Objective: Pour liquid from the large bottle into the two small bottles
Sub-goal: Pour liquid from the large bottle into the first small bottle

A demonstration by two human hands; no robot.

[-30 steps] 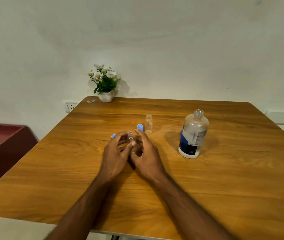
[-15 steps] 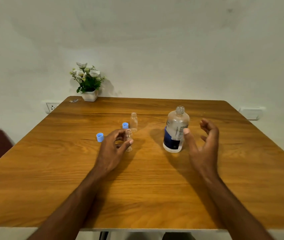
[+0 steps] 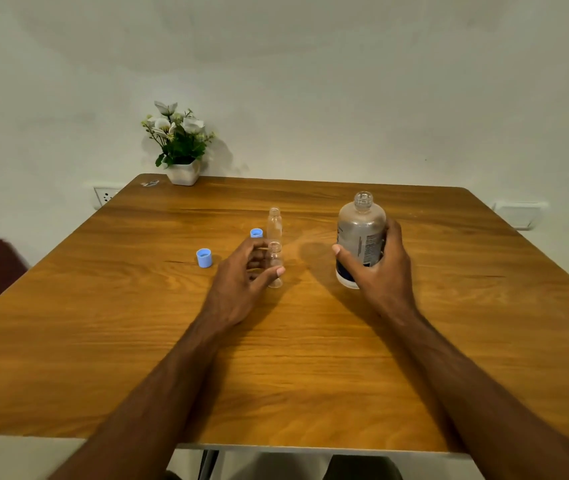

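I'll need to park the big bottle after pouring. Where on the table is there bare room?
Bare wood lies between the right hand and the table right edge, and across the near half around both forearms. It is crowded mid-table: two small bottles, left hand, two blue caps.

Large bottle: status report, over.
Right hand grips large bottle, upright, uncapped, on table. Left hand holds near small bottle; far small bottle open behind it. Nothing blocking.

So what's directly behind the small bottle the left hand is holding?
The second small bottle stands upright and uncapped behind the held small bottle, a blue cap just left of it. The held bottle's neck covers its base, so the contents can't be judged.
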